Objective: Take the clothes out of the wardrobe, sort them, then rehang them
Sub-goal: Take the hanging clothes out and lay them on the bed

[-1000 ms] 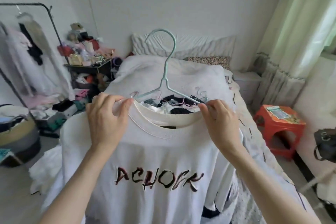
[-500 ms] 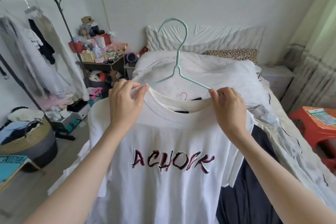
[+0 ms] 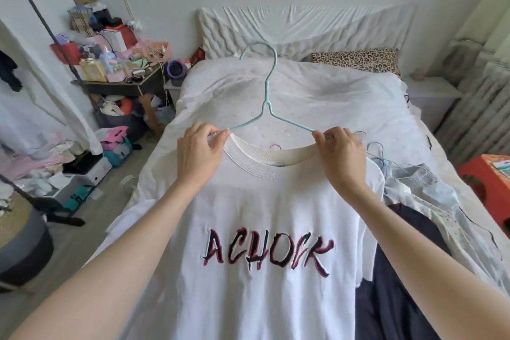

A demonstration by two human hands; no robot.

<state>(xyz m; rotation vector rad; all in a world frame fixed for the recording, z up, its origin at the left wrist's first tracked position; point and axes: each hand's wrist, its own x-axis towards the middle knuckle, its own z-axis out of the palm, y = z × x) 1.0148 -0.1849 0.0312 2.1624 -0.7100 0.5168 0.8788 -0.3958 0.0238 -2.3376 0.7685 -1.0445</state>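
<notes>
A white T-shirt [image 3: 265, 229] lettered "ACHOCK" hangs on a pale green hanger [image 3: 267, 96], held up over the bed [image 3: 317, 96]. The hanger's arms run into the collar on both sides, hook upright above. The left hand [image 3: 200, 154] pinches the collar's left edge at the hanger arm, thumb and fingers curled on the cloth. The right hand [image 3: 340, 157] pinches the right edge the same way. Dark clothes [image 3: 400, 284] and loose hangers [image 3: 386, 157] lie on the bed to the right. A cluttered side table [image 3: 124, 83] stands left of the bed, a red stool [image 3: 485, 185] at far right.
</notes>
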